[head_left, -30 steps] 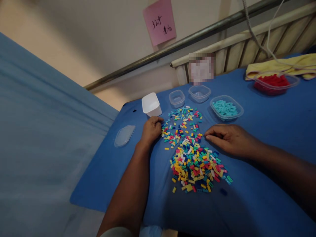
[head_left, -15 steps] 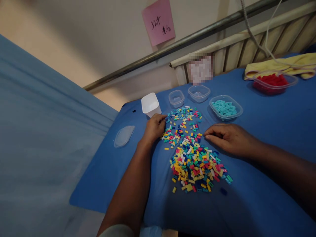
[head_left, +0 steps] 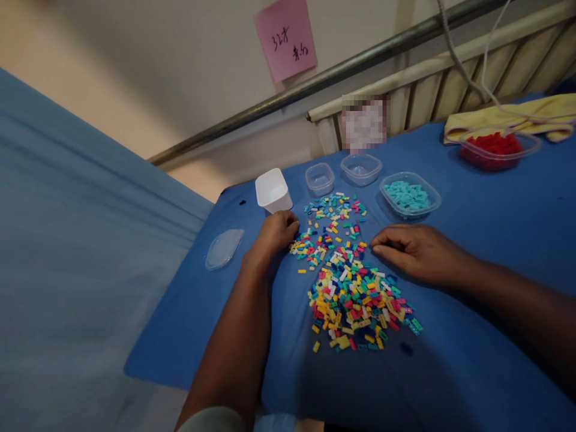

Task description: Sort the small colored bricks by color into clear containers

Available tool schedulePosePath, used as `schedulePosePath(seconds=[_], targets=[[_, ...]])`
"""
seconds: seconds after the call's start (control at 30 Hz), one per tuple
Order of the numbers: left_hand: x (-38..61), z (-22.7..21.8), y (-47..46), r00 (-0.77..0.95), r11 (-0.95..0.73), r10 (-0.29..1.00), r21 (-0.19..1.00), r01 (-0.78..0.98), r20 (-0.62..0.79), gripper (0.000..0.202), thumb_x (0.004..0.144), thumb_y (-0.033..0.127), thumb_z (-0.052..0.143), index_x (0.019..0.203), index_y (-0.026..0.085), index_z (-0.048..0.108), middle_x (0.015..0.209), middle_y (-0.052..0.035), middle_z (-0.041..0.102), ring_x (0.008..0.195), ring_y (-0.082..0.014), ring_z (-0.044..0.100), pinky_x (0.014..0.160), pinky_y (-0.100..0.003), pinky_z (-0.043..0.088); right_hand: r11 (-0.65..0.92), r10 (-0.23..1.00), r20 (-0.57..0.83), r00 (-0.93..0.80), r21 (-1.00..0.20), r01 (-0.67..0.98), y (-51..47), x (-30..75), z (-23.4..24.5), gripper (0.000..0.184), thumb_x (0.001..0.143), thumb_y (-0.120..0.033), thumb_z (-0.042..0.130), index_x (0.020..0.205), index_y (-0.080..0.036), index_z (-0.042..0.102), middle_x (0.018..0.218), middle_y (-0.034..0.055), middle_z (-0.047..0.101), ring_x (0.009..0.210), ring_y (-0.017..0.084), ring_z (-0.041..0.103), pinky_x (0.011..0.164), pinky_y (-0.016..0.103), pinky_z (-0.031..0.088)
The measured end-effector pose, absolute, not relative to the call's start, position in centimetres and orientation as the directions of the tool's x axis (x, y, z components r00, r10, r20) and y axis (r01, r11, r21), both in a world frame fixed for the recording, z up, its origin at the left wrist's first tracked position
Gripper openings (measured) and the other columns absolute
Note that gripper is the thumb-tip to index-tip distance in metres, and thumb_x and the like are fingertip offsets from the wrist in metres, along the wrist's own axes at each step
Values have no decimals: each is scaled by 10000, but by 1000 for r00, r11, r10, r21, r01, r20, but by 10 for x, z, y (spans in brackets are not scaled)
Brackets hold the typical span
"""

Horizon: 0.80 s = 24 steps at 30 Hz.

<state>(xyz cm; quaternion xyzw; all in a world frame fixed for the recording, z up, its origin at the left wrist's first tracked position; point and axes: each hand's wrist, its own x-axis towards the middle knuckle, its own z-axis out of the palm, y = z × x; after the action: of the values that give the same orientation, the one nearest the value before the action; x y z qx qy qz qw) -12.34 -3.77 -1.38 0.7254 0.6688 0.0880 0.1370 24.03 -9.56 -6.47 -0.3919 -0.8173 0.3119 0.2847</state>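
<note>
Small multicoloured toy bricks (head_left: 355,300) lie in a large heap on the blue-covered table, with a looser scatter of bricks (head_left: 335,207) beyond it. My left hand (head_left: 278,230) is closed at the left edge of the scatter, just in front of a white tub (head_left: 272,189). Its fingers are curled, and whatever they may hold is hidden. Resting on the cloth to the right of the bricks, my right hand (head_left: 407,251) is also closed, thumb against the fingertips. I cannot make out anything between them. Turquoise bricks fill a clear container (head_left: 407,197) beyond my right hand.
Two clear containers (head_left: 320,179) stand at the back, beside the white tub. Red pieces fill another container (head_left: 495,150) near a yellow cloth (head_left: 513,117). A clear lid (head_left: 224,248) lies on the left. A blue curtain (head_left: 81,228) borders the table.
My left hand has drawn back slightly left from the scattered bricks, and its extended index finger has curled in. My right hand stays in place. The view has shifted slightly.
</note>
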Motion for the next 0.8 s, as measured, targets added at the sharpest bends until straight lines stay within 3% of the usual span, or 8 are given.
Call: schedulePosePath(seconds=[0.1, 0.17, 0.4, 0.8], targets=[[-129, -10, -40, 164, -85, 979, 486, 870, -123, 208, 933, 340, 658, 1008, 177, 764, 880, -51, 780, 741, -203, 697, 670, -300, 512, 503, 817, 229, -529, -731, 461, -96, 240, -65, 217, 1054, -385, 620, 1059, -284, 812, 1035, 25, 850, 889, 229, 776, 760, 351, 564], [-129, -6, -42, 231, -119, 961, 529, 840, -151, 238, 923, 370, 676, 1024, 182, 780, 892, -48, 786, 761, -198, 698, 660, -289, 513, 504, 818, 231, -528, -729, 463, -96, 240, -65, 220, 1053, -387, 621, 1060, -285, 816, 1036, 29, 852, 893, 232, 779, 758, 352, 567], [-119, 11, -46, 265, -160, 931, 371, 915, -252, 161, 870, 231, 670, 955, 220, 807, 875, -38, 804, 759, -214, 722, 662, -314, 498, 500, 820, 228, -526, -734, 461, -97, 240, -63, 225, 1056, -395, 615, 1042, -289, 813, 1036, 28, 853, 895, 238, 780, 743, 356, 566], [-105, 17, -50, 340, -282, 907, 240, 929, -248, 239, 868, 209, 650, 1024, 215, 830, 896, -45, 803, 731, -209, 688, 660, -316, 448, 483, 825, 202, -527, -737, 472, -96, 240, -64, 226, 1057, -402, 619, 1051, -288, 814, 1010, 23, 848, 878, 232, 774, 755, 359, 558]])
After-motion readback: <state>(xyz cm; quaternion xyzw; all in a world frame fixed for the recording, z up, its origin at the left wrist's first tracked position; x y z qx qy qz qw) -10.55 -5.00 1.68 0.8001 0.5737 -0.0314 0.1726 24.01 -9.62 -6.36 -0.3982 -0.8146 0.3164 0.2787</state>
